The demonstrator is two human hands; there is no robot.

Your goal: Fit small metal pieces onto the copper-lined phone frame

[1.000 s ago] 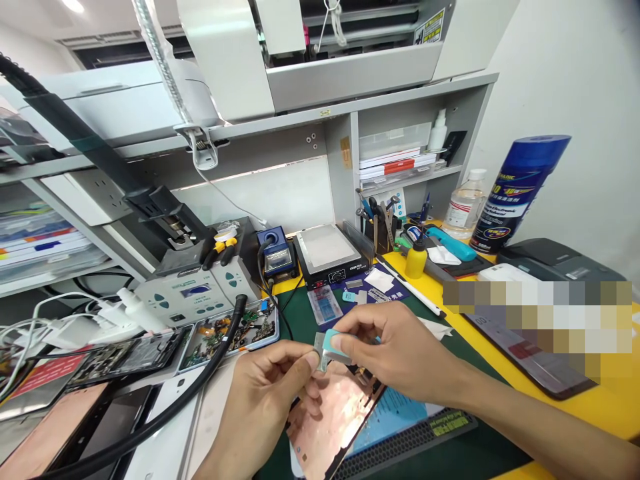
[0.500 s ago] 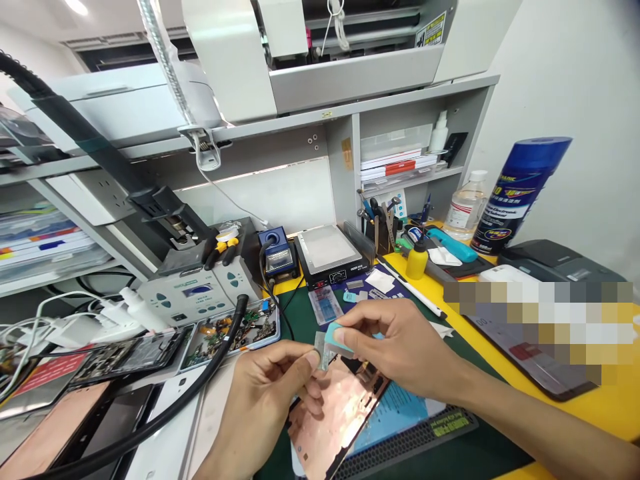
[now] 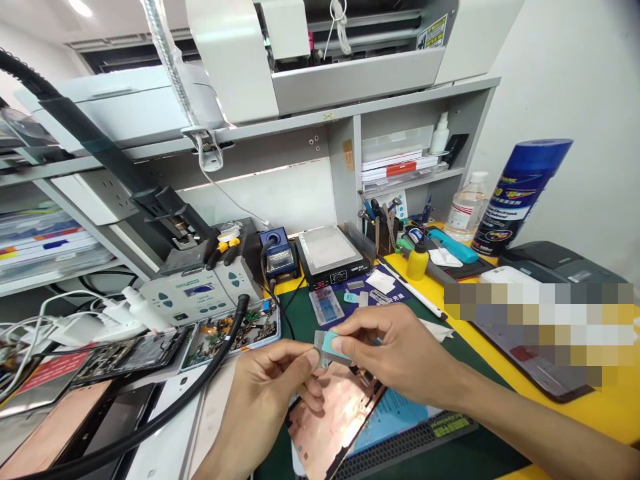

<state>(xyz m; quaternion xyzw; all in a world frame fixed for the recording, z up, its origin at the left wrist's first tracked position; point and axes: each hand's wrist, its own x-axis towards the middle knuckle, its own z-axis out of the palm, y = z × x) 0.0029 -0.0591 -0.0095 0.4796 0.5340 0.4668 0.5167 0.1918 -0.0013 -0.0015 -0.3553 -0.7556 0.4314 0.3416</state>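
My left hand pinches a small silvery, partly see-through strip between thumb and forefinger. Facing it, my right hand grips a small flat teal piece with a grey lower edge between thumb and fingers. The two pieces overlap in view; whether they are stuck together I cannot tell. Below both hands lies a copper-coloured phone panel, tilted on a blue-and-black work pad. Dark parts at the panel's upper end are partly covered by my right hand.
Behind the hands are a heating plate, a small clear packet and another teal-tabbed piece. A tray of small parts and a black hose lie left. A yellow bottle and spray can stand right.
My right hand has shifted slightly left and down, bringing the teal piece further over the silvery strip. My left hand stays nearly still.
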